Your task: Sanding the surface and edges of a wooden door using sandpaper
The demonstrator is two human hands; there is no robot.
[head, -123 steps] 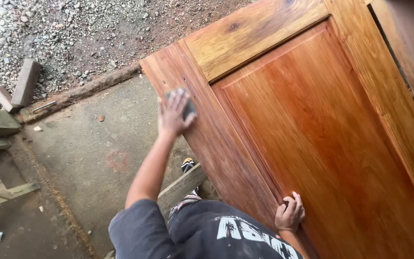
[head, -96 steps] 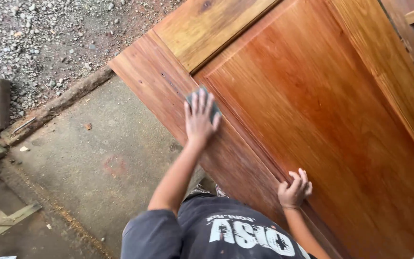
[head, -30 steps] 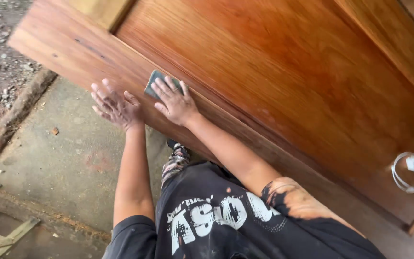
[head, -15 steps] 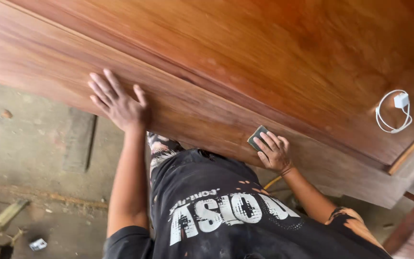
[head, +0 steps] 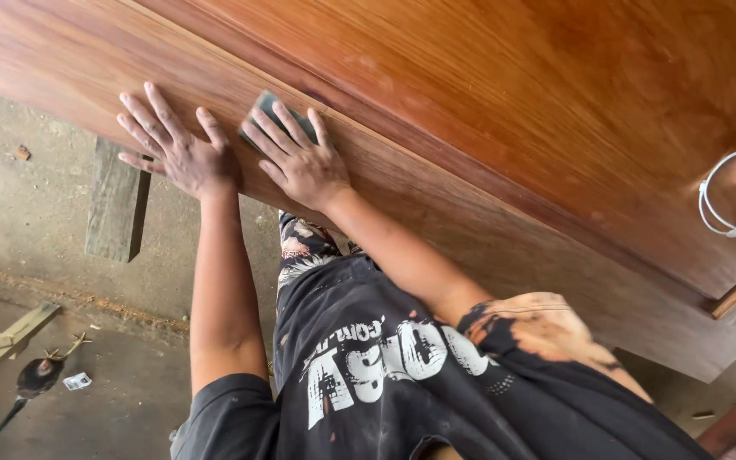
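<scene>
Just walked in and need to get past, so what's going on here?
A person is leaning over a big reddish wooden door lying flat. The right hand presses a dark sanding pad onto the door's near rail, and the left hand lies flat beside it at the edge. A white cable sits on the panel.

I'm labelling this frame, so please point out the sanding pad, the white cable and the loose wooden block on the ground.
sanding pad [head: 259,109], head view, exposed grey corner.
white cable [head: 730,204], head view, coiled loop.
wooden block [head: 114,203], head view, top face.
</scene>
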